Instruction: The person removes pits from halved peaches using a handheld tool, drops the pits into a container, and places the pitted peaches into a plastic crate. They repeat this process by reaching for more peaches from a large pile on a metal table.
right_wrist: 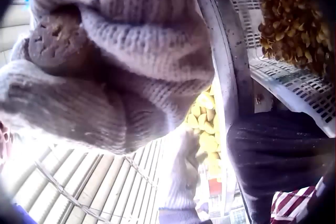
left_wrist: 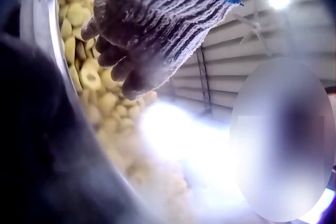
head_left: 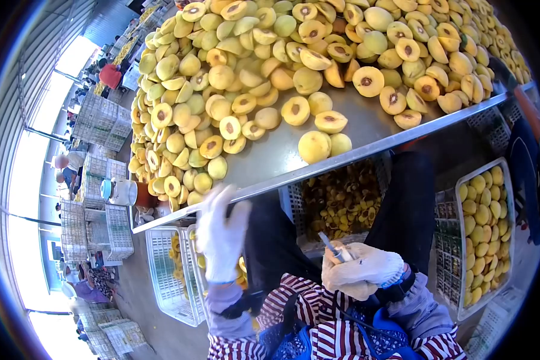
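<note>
The left hand (head_left: pixel 222 231), in a white knitted glove, is raised at the table's near edge in the head view, blurred, holding nothing. In the left wrist view the left hand (left_wrist: pixel 152 40) has its fingers loosely bent beside the heap of halved yellow fruit (left_wrist: pixel 90 77). The gloved right hand (head_left: pixel 363 270) grips a small tool with a metal blade (head_left: pixel 326 241) above the lap. From the right wrist view, the fingers of the right hand (right_wrist: pixel 126 71) curl round the tool's round handle end (right_wrist: pixel 58 40). Cut fruit (head_left: pixel 229 128) with brown pits covers much of the metal table (head_left: pixel 270 150).
Below the table, between the knees, stands a crate (head_left: pixel 293 207) of pits and scraps. A crate (head_left: pixel 456 312) of yellow fruit is at the right, a white crate (head_left: pixel 162 273) at the left. Stacked crates (head_left: pixel 102 123) and several people are farther left.
</note>
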Demonstrator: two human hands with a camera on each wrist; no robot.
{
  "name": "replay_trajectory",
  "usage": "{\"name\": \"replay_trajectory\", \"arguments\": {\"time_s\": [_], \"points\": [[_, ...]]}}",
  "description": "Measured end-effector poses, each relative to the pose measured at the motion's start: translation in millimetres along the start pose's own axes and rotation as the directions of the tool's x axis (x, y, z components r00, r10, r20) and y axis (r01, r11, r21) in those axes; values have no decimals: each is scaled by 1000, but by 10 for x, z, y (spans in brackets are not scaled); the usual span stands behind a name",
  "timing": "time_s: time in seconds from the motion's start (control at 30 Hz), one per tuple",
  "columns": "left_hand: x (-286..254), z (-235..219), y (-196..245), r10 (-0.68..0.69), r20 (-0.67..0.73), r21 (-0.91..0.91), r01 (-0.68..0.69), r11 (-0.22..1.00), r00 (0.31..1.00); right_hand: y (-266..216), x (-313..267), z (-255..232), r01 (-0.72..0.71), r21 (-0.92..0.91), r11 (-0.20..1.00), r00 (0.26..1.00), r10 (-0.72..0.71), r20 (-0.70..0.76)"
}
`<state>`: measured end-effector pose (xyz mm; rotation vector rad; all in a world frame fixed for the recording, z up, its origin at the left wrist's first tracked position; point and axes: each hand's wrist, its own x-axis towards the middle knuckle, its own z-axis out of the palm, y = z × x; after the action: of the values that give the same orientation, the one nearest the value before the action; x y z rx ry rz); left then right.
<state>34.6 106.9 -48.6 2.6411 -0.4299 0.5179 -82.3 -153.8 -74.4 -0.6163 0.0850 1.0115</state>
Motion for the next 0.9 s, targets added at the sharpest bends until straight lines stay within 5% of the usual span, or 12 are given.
{"name": "replay_trajectory", "arguments": {"time_s": [0.07,0.13,0.2,0.3,0.33,0.37,0.4,0.43,0.5,0.7,0.9], "points": [[208,308,331,-60,228,-270,122,955,972,-98,-51,88,28,-105,994,999,-31,-30],[542,648,656,-47,413,-252,164,954,910,-117,-86,69,8,-121,993,996,-19,-87],[769,1063,879,-136,469,35,135,990,873,-131,-95,126,49,-148,988,963,-86,-254],[1029,1226,932,-205,599,-1,258,966,774,-126,-129,111,77,-155,985,924,-129,-360],[1039,1140,935,-189,648,-160,374,913,738,-115,-146,106,94,-156,983,909,-149,-390],[951,1204,813,-104,695,-525,600,604,712,-113,-154,99,111,-157,981,893,-168,-417],[837,1251,673,-9,703,-706,698,120,712,-127,-151,90,124,-168,978,879,-187,-439],[772,1175,605,122,640,-747,652,-134,758,-146,-142,82,132,-178,975,866,-201,-458],[569,1020,623,199,582,-715,612,-338,789,-152,-90,82,133,-162,978,840,-198,-505],[69,767,913,189,680,-622,693,-366,709,-144,10,171,199,-254,946,785,-309,-536],[-126,618,1136,81,652,-671,623,-403,754,-92,24,161,129,-354,926,750,-325,-576]]}}
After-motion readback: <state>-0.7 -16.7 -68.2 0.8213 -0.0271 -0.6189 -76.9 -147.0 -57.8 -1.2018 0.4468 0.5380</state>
